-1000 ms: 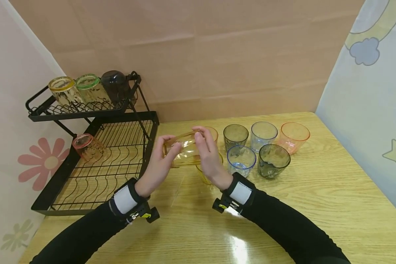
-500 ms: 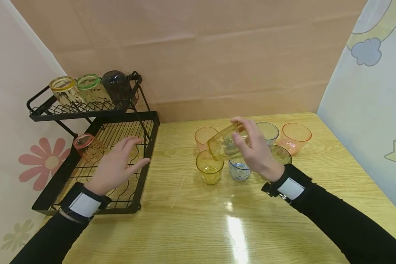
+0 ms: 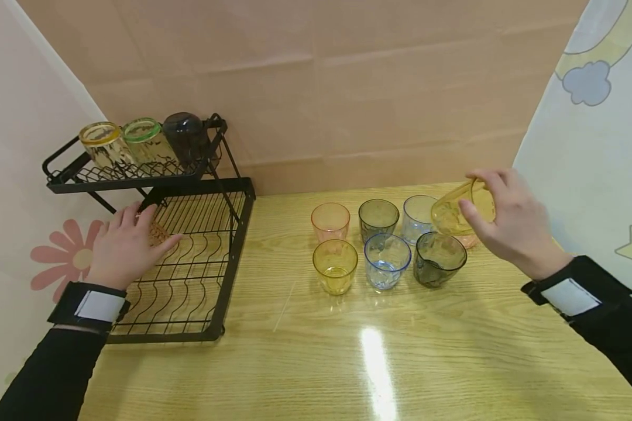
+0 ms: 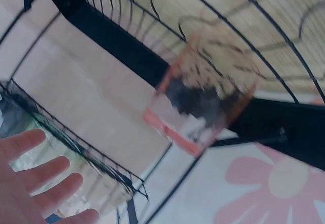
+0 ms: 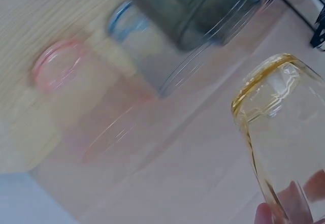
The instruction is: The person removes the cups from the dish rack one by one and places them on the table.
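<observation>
My right hand [image 3: 476, 196] grips a yellow-tinted glass [image 3: 455, 213], tilted on its side, in the air over the right end of the cluster of glasses. In the right wrist view the yellow glass [image 5: 279, 132] fills the right side, with fingertips [image 5: 292, 193] on its lower wall. My left hand [image 3: 137, 231] hovers over the lower tier of the black dish rack [image 3: 237, 234], its fingers straight. It covers most of a pink-rimmed glass [image 3: 159, 234]. The left wrist view shows that pink-rimmed glass [image 4: 203, 102] lying on the wires, apart from my fingers [image 4: 35, 183].
Several glasses stand upright on the wooden table [image 3: 347, 351]: orange [image 3: 330, 221], dark green [image 3: 378, 217], clear [image 3: 418, 213], yellow [image 3: 335, 266], blue [image 3: 387, 257], dark [image 3: 439, 257]. The rack's upper shelf holds three upturned glasses [image 3: 144, 140]. Walls close in at left, back and right.
My left hand let go of the yellow glass and moved left to the rack's lower tier. My right hand carried the glass from the table's middle to the far right.
</observation>
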Demonstrator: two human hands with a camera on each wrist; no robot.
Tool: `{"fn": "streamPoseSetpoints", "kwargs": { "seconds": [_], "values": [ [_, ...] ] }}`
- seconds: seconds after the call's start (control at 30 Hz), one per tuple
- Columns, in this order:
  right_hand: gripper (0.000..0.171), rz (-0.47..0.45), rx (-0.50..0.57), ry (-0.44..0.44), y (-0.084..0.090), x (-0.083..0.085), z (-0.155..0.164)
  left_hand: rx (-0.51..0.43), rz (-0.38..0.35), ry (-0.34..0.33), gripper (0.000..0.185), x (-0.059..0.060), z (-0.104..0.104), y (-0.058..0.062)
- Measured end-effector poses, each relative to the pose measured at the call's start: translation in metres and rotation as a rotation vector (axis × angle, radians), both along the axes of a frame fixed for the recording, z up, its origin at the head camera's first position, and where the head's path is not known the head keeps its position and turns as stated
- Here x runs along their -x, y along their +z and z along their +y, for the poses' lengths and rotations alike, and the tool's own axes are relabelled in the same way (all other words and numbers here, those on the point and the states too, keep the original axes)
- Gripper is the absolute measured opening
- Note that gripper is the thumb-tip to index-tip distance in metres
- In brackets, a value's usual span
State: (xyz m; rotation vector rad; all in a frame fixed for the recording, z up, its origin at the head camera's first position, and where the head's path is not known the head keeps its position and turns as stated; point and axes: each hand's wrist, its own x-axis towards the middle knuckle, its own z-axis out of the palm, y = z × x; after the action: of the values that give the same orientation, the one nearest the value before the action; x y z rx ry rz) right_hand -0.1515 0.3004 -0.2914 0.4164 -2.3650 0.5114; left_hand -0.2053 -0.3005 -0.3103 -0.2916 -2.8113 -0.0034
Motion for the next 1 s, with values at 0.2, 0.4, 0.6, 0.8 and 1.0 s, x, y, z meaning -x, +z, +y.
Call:
{"fn": "streamPoseSetpoints", "kwargs": {
  "seconds": [0.2,0.4,0.6,0.8,1.0],
  "values": [
    [0.046,-0.171,-0.062,-0.159,0.000,-0.006,0.037,-0.019,-0.014,0.062,0.088,0.002,-0.020,0.009],
    [0.048,-0.331,-0.126,-0.208,-0.012,-0.009,0.058,-0.045,-0.043,0.106,0.091,0.004,-0.033,0.012],
    [0.051,-0.451,-0.232,-0.207,-0.031,-0.009,0.062,-0.065,-0.042,0.160,0.095,0.005,-0.042,0.007],
    [0.052,-0.529,-0.297,-0.199,-0.051,-0.009,0.062,-0.077,-0.082,0.226,0.101,0.011,-0.044,0.006],
    [0.058,-0.616,-0.324,-0.186,-0.066,-0.007,0.063,-0.100,-0.136,0.293,0.106,0.016,-0.039,0.007]
  ]
}}
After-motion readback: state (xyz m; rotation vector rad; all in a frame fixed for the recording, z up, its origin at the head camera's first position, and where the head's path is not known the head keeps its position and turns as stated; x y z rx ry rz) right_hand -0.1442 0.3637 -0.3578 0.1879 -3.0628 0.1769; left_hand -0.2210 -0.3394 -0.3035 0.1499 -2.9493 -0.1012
